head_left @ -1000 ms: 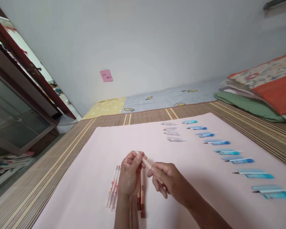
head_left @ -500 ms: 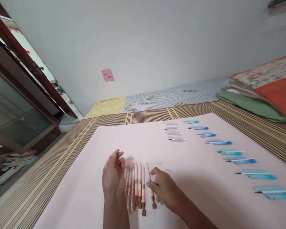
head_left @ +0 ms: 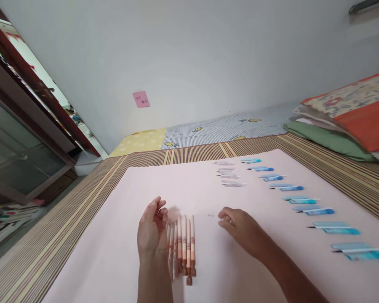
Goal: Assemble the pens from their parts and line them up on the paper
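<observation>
A row of peach-and-brown pens (head_left: 188, 244) lies side by side on the pink sheet (head_left: 113, 252), with clearer, see-through pens (head_left: 173, 248) at its left end. My left hand (head_left: 152, 231) stands on its edge along the left of this row, fingers loosely curved and apart, gripping nothing. It partly covers the leftmost pens. To the right of the row, my right hand (head_left: 240, 229) is low over the sheet, thumb and forefinger drawn together. Whatever lies between those fingertips is hidden. Just left of them rests a small thin spring-like piece (head_left: 210, 215).
Blue pens taken apart (head_left: 293, 200) run in a diagonal line on the right. Several clear pen parts (head_left: 229, 173) lie behind. A striped mat (head_left: 91, 202) is under the sheet. Folded bedding (head_left: 344, 126) sits at the back right, below the wall (head_left: 208, 63).
The rightmost peach pen has been slid left against the row and let go. My right hand has moved right, over the spot where a second small spring-like piece lay. My left hand stays almost still.
</observation>
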`<state>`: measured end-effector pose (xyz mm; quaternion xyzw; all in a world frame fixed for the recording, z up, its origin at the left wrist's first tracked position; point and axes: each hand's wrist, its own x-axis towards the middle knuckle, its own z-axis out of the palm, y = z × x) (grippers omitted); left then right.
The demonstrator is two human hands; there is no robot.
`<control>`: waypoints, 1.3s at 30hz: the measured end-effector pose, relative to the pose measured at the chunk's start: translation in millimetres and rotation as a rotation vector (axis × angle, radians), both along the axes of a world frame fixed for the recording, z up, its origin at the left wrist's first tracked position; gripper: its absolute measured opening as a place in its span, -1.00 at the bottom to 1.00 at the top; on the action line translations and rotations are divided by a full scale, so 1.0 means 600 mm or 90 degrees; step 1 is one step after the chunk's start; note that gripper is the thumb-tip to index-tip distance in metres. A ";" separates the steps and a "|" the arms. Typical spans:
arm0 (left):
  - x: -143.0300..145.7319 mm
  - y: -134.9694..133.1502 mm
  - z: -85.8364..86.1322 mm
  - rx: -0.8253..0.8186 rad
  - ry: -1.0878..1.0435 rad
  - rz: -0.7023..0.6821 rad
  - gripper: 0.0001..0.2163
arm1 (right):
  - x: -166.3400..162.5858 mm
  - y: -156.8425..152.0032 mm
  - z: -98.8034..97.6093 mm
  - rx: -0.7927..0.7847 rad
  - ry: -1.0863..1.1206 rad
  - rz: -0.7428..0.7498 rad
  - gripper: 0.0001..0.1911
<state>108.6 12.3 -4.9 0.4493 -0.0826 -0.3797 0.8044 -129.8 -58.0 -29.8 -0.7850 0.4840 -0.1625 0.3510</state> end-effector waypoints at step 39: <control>-0.085 -0.045 -0.040 0.039 0.109 -0.141 -0.91 | -0.106 -0.130 -0.071 -0.209 0.046 -0.129 -0.76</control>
